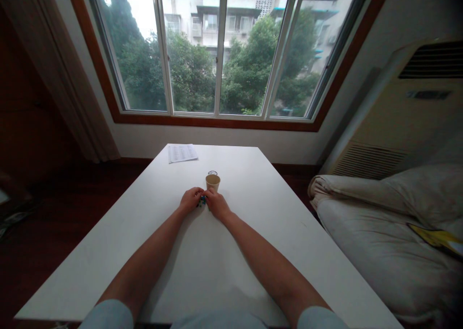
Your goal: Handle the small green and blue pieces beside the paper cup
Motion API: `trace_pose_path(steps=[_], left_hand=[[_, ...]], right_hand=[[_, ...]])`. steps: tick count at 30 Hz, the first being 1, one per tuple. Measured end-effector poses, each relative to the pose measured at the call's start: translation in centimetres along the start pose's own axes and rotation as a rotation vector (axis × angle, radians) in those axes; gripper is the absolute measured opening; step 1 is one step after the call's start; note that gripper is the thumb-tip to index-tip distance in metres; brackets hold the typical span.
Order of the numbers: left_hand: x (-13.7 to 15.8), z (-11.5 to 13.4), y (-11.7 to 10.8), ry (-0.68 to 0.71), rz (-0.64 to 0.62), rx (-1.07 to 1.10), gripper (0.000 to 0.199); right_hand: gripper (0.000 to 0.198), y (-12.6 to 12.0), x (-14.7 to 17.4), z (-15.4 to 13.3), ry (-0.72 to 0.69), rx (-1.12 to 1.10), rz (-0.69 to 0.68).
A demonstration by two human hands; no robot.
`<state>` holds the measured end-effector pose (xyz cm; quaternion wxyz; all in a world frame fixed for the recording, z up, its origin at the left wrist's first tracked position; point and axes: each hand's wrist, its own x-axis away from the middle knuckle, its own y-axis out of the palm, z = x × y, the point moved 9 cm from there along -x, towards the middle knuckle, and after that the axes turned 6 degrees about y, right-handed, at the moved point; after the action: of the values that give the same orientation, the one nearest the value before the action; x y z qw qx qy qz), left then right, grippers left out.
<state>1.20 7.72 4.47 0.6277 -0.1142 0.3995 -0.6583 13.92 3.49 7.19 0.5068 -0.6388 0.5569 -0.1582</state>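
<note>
Several small blue-green pieces (pixel 203 200) lie loosely clustered on the white surface (pixel 260 198) in the head view, between my left hand (pixel 190 199) and my right hand (pixel 216 202), on the near side of a tan cup (pixel 213 180). The fingers of both hands are bent, their tips close together beside the pieces; whether either hand has one pinched, I cannot tell. I judge the pieces light and hard, likely to skid on this smooth top, so I'd take each by its sides between thumb and forefinger. The cup looks like thin paper: light, easily dented or tipped, best held lightly around its middle.
</note>
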Motion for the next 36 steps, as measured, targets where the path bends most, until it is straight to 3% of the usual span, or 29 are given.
trace_pose_path(steps=[22, 27, 36], left_hand=[[0.0, 0.1, 0.0, -0.003, 0.0, -0.02, 0.027], [0.0, 0.2, 0.1, 0.038, -0.001, -0.026, 0.027], [0.2, 0.3, -0.1, 0.008, -0.017, -0.02, 0.027]], right_hand=[[0.025, -1.6, -0.1, 0.3, 0.01, -0.118, 0.182], [0.025, -1.4, -0.1, 0.1, 0.032, -0.117, 0.167], [0.027, -0.4, -0.1, -1.0, -0.057, -0.122, 0.158]])
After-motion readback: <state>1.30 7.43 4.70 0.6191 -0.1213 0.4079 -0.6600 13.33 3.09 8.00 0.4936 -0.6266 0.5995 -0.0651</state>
